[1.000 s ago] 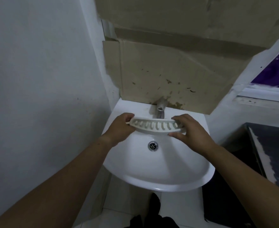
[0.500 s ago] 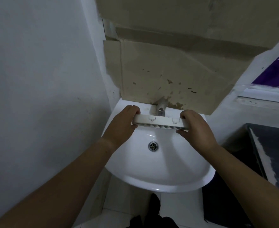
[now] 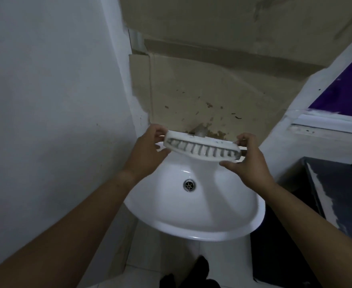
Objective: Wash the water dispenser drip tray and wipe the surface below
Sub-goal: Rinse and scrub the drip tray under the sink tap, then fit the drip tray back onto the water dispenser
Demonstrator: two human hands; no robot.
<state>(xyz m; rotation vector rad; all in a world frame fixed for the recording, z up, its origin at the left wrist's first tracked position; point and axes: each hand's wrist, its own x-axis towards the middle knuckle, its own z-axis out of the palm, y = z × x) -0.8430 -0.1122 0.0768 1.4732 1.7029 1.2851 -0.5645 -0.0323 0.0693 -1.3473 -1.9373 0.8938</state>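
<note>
A white slotted drip tray (image 3: 202,148) is held above the back of a white sink (image 3: 191,223), tipped so its ribbed underside faces me. My left hand (image 3: 148,151) grips its left end. My right hand (image 3: 248,163) holds the right end with fingers behind and thumb below. The metal tap (image 3: 201,132) shows only partly behind the tray. No water is visible running.
The drain (image 3: 189,185) lies in the basin's middle. Stained cardboard (image 3: 212,94) covers the wall behind the tap. A white wall (image 3: 46,121) stands close on the left. A dark counter (image 3: 341,192) is at the right, and a dark foot (image 3: 200,273) rests on the tiled floor.
The tray has been rotated in both hands, from slotted top up, through edge-on, to underside facing me. It has also risen slightly toward the tap.
</note>
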